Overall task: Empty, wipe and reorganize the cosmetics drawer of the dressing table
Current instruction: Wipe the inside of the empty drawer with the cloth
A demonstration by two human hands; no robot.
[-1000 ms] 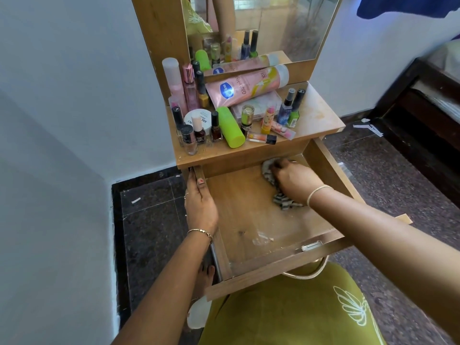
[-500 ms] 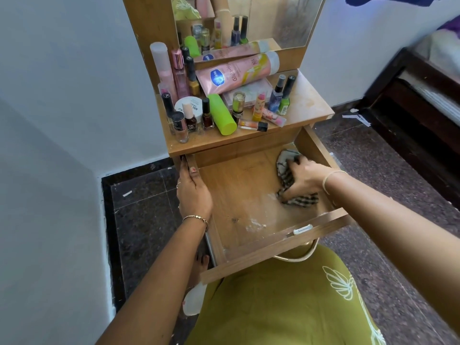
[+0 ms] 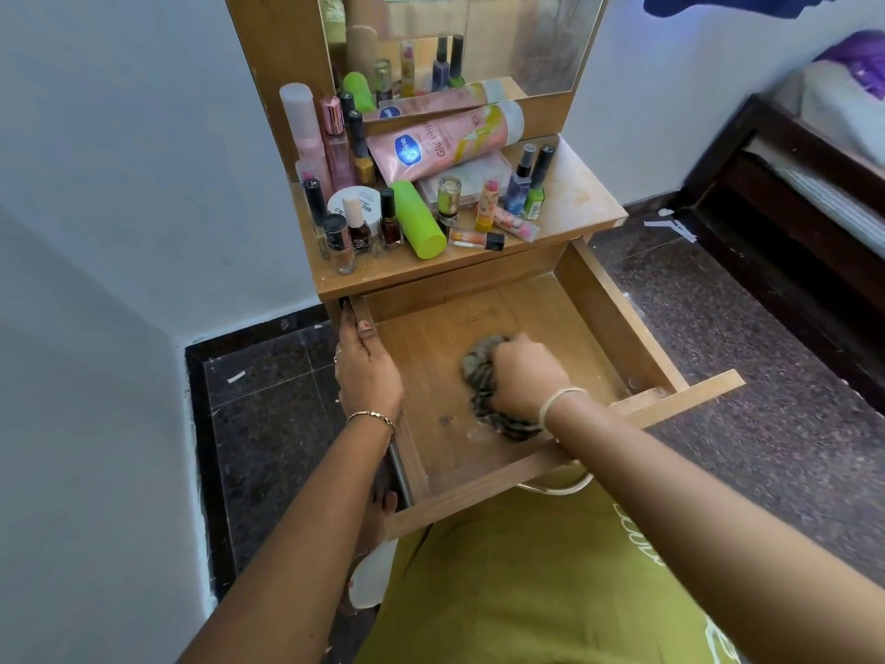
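Shifted from the drawer's (image 3: pixel 618 323) back right toward its front middle: right hand (image 3: pixel 524 376), fingers clamped on bunched cloth (image 3: pixel 483 390). Gripping the drawer's left wall, as before: left hand (image 3: pixel 366 371), fingers curled over it. Beyond, cosmetics (image 3: pixel 416 218) crowded on the tabletop.

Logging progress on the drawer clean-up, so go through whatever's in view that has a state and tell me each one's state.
Drawer: pulled open, emptied, pale residue on its floor.
Cloth: bunched, pressed on the drawer floor.
Right hand: shut on the cloth.
Left hand: gripping the drawer's left wall.
Green bottle: lying on its side, capped.
Pink tube: lying down, capped.
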